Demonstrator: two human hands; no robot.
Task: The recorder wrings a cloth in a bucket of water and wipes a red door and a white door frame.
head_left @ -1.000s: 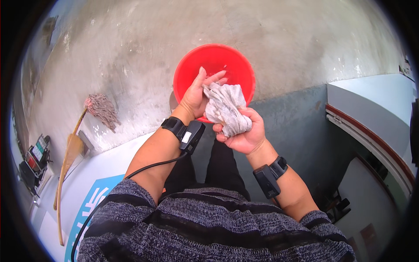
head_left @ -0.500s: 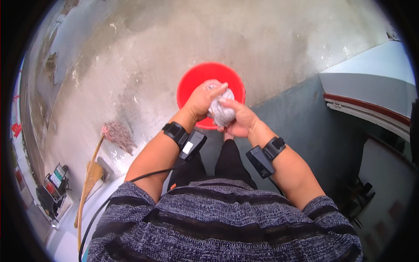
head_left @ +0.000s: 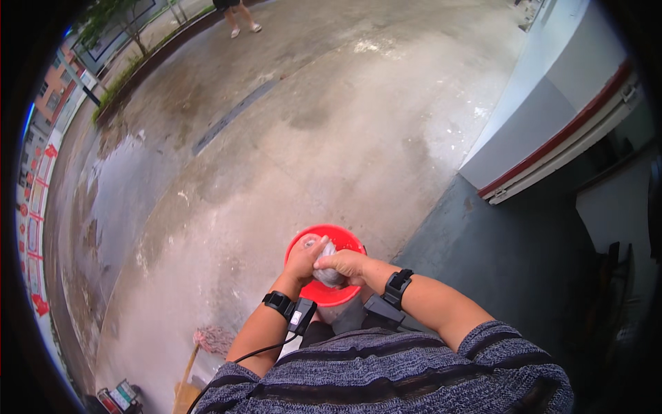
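Note:
Over a red bucket (head_left: pixel 338 298), a bunched wet-looking pale grey cloth (head_left: pixel 329 276) is squeezed between my two hands. My left hand (head_left: pixel 303 259) grips its far left side, thumb laid along the top. From the right, my right hand (head_left: pixel 345 265) wraps around the cloth with its thumb pressed across it. Both hands are closed on the bundle and close together. The cloth's lower side and most of the bucket's inside are hidden by my hands.
A mop (head_left: pixel 214 339) with a pinkish head stands at lower left, near a dark machine (head_left: pixel 118 399). Wet concrete ground (head_left: pixel 276 159) stretches ahead. A white wall (head_left: pixel 531 117) and doorway are at right. Another person's legs (head_left: pixel 241 17) show at the far top.
My view has tilted up, so the bucket and hands sit lower in the picture and the far person's legs have appeared. My hands still hold the cloth, with my right arm angled more sideways.

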